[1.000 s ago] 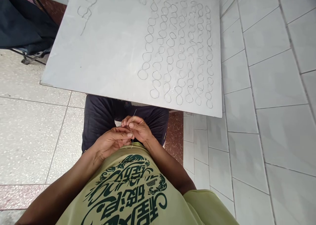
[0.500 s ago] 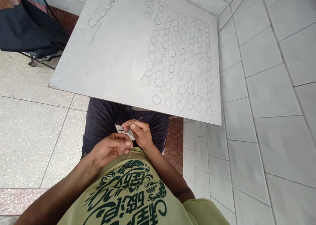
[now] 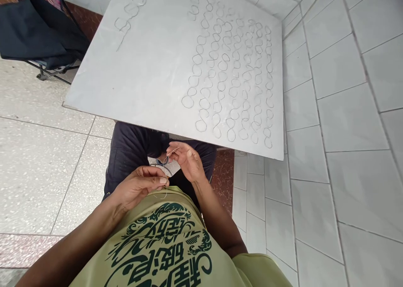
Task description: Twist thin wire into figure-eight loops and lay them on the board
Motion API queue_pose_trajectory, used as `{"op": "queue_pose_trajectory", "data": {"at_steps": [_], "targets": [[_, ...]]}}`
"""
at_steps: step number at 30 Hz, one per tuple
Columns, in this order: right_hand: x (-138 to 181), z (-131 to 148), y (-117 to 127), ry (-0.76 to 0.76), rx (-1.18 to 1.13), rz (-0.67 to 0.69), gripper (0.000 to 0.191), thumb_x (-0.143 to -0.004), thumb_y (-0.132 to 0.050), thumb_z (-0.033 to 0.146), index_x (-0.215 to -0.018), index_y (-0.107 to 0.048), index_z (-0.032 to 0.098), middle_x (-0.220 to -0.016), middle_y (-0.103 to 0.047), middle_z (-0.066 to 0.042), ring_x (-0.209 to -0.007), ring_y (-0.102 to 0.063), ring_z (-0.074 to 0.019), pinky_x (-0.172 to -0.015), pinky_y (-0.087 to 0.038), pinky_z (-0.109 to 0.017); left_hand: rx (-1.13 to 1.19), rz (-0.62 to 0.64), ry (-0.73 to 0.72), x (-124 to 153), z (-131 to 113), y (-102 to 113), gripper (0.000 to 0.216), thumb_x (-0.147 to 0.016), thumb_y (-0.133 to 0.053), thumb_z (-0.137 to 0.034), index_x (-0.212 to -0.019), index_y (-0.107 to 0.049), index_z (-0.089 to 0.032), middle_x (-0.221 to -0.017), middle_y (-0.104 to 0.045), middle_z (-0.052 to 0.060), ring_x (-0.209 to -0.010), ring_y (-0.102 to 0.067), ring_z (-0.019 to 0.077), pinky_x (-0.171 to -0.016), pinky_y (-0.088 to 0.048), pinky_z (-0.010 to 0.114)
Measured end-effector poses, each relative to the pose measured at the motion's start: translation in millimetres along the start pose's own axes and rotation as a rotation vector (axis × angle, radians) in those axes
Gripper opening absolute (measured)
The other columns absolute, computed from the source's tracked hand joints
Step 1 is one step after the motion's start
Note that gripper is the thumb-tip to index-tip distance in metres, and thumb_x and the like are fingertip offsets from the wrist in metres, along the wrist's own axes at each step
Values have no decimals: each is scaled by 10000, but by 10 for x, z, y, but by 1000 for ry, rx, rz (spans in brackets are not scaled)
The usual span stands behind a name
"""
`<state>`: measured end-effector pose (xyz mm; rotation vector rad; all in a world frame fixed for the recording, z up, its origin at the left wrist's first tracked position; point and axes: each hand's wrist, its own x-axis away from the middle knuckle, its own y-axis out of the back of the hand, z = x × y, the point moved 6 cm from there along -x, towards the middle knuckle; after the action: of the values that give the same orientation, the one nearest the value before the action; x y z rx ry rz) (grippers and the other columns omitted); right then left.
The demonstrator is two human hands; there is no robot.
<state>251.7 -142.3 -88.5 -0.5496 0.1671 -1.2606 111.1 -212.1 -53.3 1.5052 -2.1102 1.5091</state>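
Note:
My left hand [image 3: 143,185] is pinched shut on a thin wire [image 3: 164,194], whose curved end hangs below the fingertips. Another stretch of the wire rises from the pinch toward my right hand [image 3: 188,160]. That hand is open, its fingers apart and the palm partly turned up, with the wire's far end beside its fingertips. Both hands are over my lap, just below the near edge of a white board [image 3: 141,85]. On the board's right side lie several rows of wire bent into linked loops [image 3: 231,134].
More looped wire [image 3: 130,16] lies at the board's far left. A dark folding chair [image 3: 40,35] stands on the speckled floor [image 3: 40,161] to the left. A white tiled wall [image 3: 352,110] runs close along the right.
My right hand has opened from a pinch on the wire and shifted slightly right. The left hand keeps its pinch. The view has shifted a little.

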Motion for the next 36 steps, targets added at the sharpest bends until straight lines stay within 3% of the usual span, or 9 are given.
{"op": "queue_pose_trajectory", "data": {"at_steps": [3,6,10,14,18,23,30,36], "targets": [[51,-14,-159,-87,47,237,489,-809,-783,638,-1065,-804,222,-1167,-725,-119,-1094,-659,-261,-921,-545,-396,-5,20,15,-20,-2,22,154,-722,-889,-259,-789,-805,-150,-679,-664,40,-616,-568,123,-616,-438,249],[79,-90,-291,-130,8,318,337,-806,-829,553,-934,-830,241,-1180,-719,-97,-1159,-641,-264,-1034,-510,-440,5,40,9,-63,21,49,133,-723,-890,-243,-770,-806,-151,-689,-677,40,-613,-566,115,-623,-441,250],[59,-257,-332,-183,-75,255,313,-712,-900,548,-803,-827,258,-1115,-727,-79,-1136,-646,-269,-1022,-526,-455,38,55,28,-98,76,91,120,-736,-882,-228,-762,-802,-143,-695,-676,39,-624,-569,110,-644,-452,247],[38,-315,-312,-146,-82,193,270,-735,-893,512,-804,-837,257,-1007,-732,-73,-1000,-674,-233,-954,-550,-426,67,38,65,-91,114,100,132,-723,-886,-219,-778,-805,-131,-693,-671,49,-630,-567,116,-651,-460,246],[14,-174,-234,18,8,79,145,-790,-864,421,-810,-846,278,-896,-740,-59,-955,-675,-235,-920,-556,-429,94,69,77,-78,140,25,138,-727,-880,-214,-797,-795,-130,-718,-663,50,-644,-553,118,-650,-453,246],[18,30,-159,141,223,-46,120,-827,-826,410,-851,-847,294,-945,-776,-68,-975,-687,-264,-930,-567,-468,117,52,54,-54,88,-26,130,-737,-869,-219,-756,-773,-133,-717,-640,43,-631,-533,110,-639,-439,243],[65,62,-156,130,170,-152,190,-871,-786,414,-999,-832,280,-855,-772,-42,-755,-701,-204,-771,-598,-396,75,135,48,-9,39,-101,160,-777,-844,-266,-743,-760,-134,-673,-598,38,-624,-523,117,-627,-418,247],[77,185,-165,210,241,-168,182,-911,-750,399,-1028,-829,284,-853,-782,-40,-742,-689,-194,-738,-591,-371,128,103,24,-12,47,-94,146,-772,-848,-235,-746,-748,-132,-683,-595,35,-641,-531,117,-651,-436,253]]}}
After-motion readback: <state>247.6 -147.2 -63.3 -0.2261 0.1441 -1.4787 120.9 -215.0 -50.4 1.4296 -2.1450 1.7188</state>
